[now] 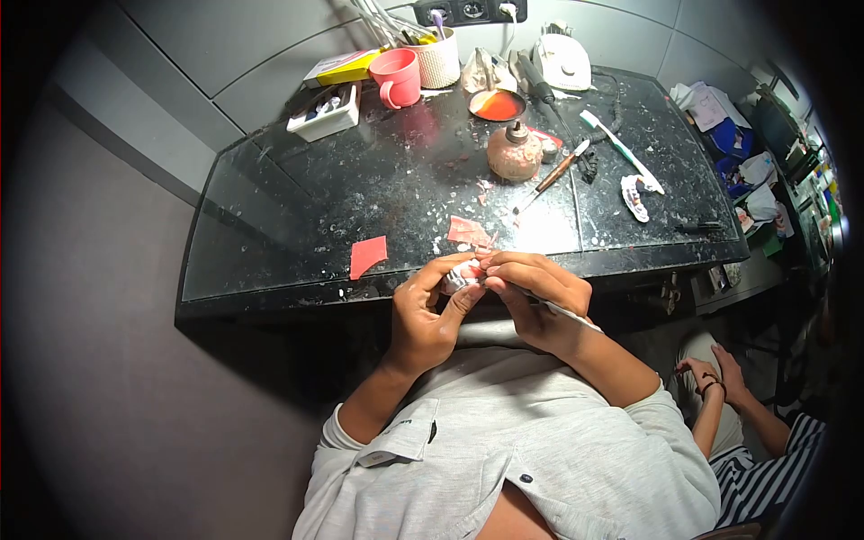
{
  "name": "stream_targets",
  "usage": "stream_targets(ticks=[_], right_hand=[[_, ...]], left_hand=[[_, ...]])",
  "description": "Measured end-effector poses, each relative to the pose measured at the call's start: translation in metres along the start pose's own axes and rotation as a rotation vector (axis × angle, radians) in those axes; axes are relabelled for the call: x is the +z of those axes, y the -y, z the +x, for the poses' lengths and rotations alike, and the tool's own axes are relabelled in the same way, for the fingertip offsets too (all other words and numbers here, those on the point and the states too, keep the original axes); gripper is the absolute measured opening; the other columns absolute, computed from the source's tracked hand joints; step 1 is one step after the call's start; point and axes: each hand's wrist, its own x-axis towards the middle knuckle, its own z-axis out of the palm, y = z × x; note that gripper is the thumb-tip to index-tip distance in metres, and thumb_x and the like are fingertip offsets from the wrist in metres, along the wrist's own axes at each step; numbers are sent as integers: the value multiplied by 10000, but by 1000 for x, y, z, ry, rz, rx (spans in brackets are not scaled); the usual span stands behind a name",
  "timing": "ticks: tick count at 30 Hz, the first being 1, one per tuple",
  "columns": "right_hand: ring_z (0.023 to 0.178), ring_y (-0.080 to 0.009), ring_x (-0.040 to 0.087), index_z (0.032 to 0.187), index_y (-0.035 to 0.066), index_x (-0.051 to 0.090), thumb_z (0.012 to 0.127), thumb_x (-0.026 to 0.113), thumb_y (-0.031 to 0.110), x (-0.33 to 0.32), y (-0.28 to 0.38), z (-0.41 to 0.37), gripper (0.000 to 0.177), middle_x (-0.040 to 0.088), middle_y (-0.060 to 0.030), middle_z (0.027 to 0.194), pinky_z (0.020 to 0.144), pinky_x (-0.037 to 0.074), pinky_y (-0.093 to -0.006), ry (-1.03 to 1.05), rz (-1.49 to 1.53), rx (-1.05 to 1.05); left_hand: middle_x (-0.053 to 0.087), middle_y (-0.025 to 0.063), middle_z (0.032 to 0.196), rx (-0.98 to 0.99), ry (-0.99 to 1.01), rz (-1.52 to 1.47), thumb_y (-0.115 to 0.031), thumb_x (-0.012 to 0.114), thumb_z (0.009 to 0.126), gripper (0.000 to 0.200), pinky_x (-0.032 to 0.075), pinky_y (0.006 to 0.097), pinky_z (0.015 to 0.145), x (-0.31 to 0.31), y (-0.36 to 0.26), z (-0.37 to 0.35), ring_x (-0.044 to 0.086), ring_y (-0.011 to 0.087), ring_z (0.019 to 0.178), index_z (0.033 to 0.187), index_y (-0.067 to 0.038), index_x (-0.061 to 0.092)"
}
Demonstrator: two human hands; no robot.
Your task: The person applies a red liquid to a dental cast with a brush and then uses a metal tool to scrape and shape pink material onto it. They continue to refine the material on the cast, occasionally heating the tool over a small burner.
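Near the front edge of the black table, my left hand [426, 315] is closed round a small white dental model [457, 278] with pink material on it. My right hand [540, 292] touches the model's right side with fingertips together, and a thin pale tool handle [567, 315] sticks out below that hand. Just behind the hands lie pieces of pink wax [466, 230], and a flat pink wax sheet [368, 257] is to their left. The fingers hide part of the model.
A round burner [515, 153], a brown-handled tool [564, 168], a toothbrush [624, 153] and another dental model [635, 198] lie behind and right. Farther back are a red dish [498, 105], pink mug [396, 77] and white tray [324, 114]. Another person's hands [711, 376] are at lower right.
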Motion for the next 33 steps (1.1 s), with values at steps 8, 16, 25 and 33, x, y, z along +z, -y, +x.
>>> stream_targets(ticks=[8, 16, 25, 33], right_hand=[[894, -223, 741, 1033, -32, 669, 973, 683, 18, -2, -11, -4, 79, 747, -187, 1021, 769, 595, -324, -136, 143, 180], [891, -243, 746, 1005, -11, 685, 933, 726, 22, -10, 3, 4, 89, 752, -167, 1048, 769, 594, -324, 52, 250, 98], [902, -261, 749, 1014, -34, 707, 899, 751, 9, -8, 13, 3, 131, 752, -163, 1015, 777, 599, -331, 87, 234, 65], [898, -254, 753, 1004, -35, 708, 891, 749, -17, -8, 17, 6, 122, 749, -164, 1005, 767, 608, -306, 88, 210, 49]], left_hand=[[703, 129, 1166, 26, 1, -52, -129, 664, 1011, 311, 505, 280, 943, -1, -5, 0, 650, 142, 1066, 1255, 49, 589], [647, 70, 979, -213, 137, -486, -403, 523, 1050, 455, 456, 212, 735, -10, -2, 0, 591, 70, 862, 1212, 22, 538], [600, 107, 982, -113, 208, -507, -372, 485, 1041, 458, 480, 232, 743, -9, -6, 0, 593, 114, 873, 1161, 69, 516], [593, 122, 1047, -98, 191, -500, -363, 489, 1040, 454, 481, 252, 814, -8, -7, -2, 591, 124, 932, 1181, 68, 503]])
